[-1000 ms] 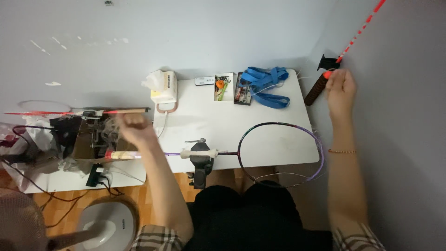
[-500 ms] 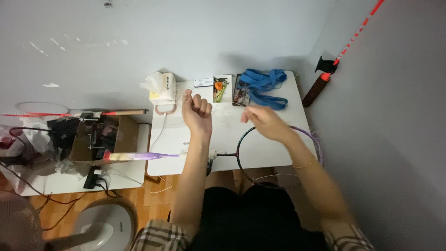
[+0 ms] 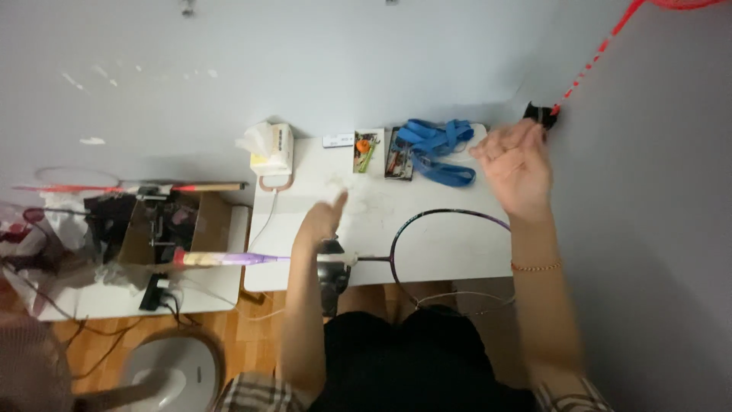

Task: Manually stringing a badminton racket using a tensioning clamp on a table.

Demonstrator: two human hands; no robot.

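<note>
Purple-shafted badminton racket [image 3: 427,255] lying flat across the front edge of a white desk [image 3: 457,263], its long axis running left to right: the pale, wrapped handle end [image 3: 200,259] overhangs the desk on the left, and the strung oval head [image 3: 456,255] points right, with its near rim past the desk edge. Where shaft meets handle, a dark clamp [image 3: 332,271] at the desk edge grips the racket. Left of the desk, an open cardboard box [image 3: 156,229] holds dark metal parts, beside a lower white surface carrying a power strip [image 3: 155,291] and cables; a round white appliance [image 3: 171,374] stands on the wooden floor. The left hand [image 3: 324,217] hovers just above the shaft near the clamp, blurred, so whether its fingers are closed cannot be told. Along the desk's far edge stand a tissue box [image 3: 272,149], two small trays of oddments [image 3: 381,152] and a coil of blue strap [image 3: 436,145]. The right hand [image 3: 515,168] is raised over the desk's right corner, fingers loosely curled and holding nothing visible. Grey walls enclose the desk behind and to the right, where a red striped cord [image 3: 602,49] runs up from a black wall fitting [image 3: 540,114].
</note>
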